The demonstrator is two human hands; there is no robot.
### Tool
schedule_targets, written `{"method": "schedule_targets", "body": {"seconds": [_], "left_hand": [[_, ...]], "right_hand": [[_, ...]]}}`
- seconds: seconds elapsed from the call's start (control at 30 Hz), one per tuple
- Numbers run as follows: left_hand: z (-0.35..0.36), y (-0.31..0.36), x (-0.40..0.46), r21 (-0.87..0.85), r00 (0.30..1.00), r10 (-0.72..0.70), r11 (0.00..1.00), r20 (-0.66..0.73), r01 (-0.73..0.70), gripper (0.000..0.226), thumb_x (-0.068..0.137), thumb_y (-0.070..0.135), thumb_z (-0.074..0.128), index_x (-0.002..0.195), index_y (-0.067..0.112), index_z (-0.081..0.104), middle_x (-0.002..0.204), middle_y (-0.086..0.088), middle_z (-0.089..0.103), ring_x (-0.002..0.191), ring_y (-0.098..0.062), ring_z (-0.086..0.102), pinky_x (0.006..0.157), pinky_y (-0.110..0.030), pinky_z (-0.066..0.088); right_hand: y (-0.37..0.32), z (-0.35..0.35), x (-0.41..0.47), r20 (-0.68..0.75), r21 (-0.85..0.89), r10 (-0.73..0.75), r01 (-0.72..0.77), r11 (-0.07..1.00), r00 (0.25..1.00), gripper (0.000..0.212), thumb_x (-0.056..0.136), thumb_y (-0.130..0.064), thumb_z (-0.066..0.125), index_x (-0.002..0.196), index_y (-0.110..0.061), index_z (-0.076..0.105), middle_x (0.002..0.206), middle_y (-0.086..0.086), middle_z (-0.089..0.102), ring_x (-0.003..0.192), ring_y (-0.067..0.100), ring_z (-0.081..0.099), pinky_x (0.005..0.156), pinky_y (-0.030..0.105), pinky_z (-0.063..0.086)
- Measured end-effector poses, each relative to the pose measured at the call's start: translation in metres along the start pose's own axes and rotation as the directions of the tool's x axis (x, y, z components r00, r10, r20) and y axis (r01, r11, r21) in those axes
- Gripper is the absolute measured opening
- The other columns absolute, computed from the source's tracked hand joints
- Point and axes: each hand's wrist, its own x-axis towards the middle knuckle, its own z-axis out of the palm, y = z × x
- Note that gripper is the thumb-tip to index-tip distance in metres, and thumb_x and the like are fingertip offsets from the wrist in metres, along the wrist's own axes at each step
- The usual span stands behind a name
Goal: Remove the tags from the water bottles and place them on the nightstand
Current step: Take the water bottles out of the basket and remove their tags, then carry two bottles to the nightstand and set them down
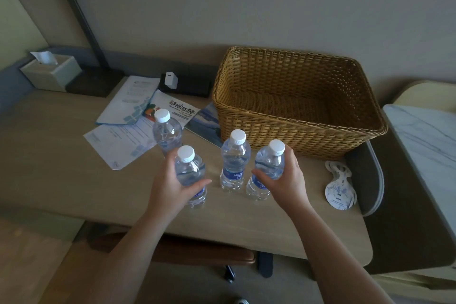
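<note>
Several clear water bottles with white caps stand on a beige desk (61,168). My left hand (170,185) is wrapped around the front left bottle (190,170). My right hand (286,177) grips the front right bottle (267,165), which leans slightly left. Between them stands a third bottle (233,163), untouched. A fourth bottle (166,131) stands behind my left hand. No tags hang on the bottle necks. A small stack of white and blue paper tags (339,186) lies flat on the desk to the right of my right hand.
An empty wicker basket (296,131) sits behind the bottles. Leaflets and papers (133,116) lie at the back left, beside a tissue box (51,73) and a lamp base (91,81). A marble-topped surface (424,140) stands at the right.
</note>
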Motion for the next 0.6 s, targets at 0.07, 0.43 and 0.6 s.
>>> {"method": "schedule_targets", "body": {"seconds": [0.07, 0.43, 0.6], "left_hand": [[0.005, 0.0, -0.002, -0.003, 1.0, 0.011, 1.0, 0.009, -0.011, 0.085, 0.055, 0.065, 0.078, 0.123, 0.026, 0.046, 0.111, 0.005, 0.063, 0.103, -0.014, 0.061, 0.085, -0.031, 0.05], [0.005, 0.004, -0.004, 0.081, 0.991, 0.137, 0.987, 0.008, -0.137, 0.078, 0.06, 0.032, 0.089, 0.123, 0.01, 0.049, 0.104, 0.002, 0.057, 0.093, -0.017, 0.058, 0.077, -0.03, 0.048], [0.002, 0.009, -0.007, 0.042, 0.981, 0.184, 0.982, 0.054, -0.186, 0.071, 0.063, 0.031, 0.088, 0.119, 0.008, 0.05, 0.1, 0.004, 0.057, 0.087, -0.013, 0.056, 0.072, -0.022, 0.042]], "right_hand": [[-0.001, 0.002, -0.007, -0.028, -0.018, -0.001, 0.0, 1.0, 1.0, 0.072, 0.064, -0.048, 0.079, 0.122, -0.045, 0.036, 0.11, -0.027, 0.047, 0.1, -0.017, 0.046, 0.07, 0.004, 0.035], [-0.018, 0.017, -0.045, -0.166, -0.082, 0.106, -0.121, 0.989, 0.98, 0.081, 0.059, -0.048, 0.082, 0.125, -0.038, 0.036, 0.118, -0.014, 0.053, 0.105, 0.007, 0.05, 0.075, 0.016, 0.036], [-0.032, 0.025, -0.067, -0.159, -0.059, 0.149, -0.16, 0.985, 0.976, 0.072, 0.057, -0.047, 0.081, 0.115, -0.046, 0.038, 0.105, -0.018, 0.056, 0.094, 0.002, 0.054, 0.068, 0.008, 0.035]]}}
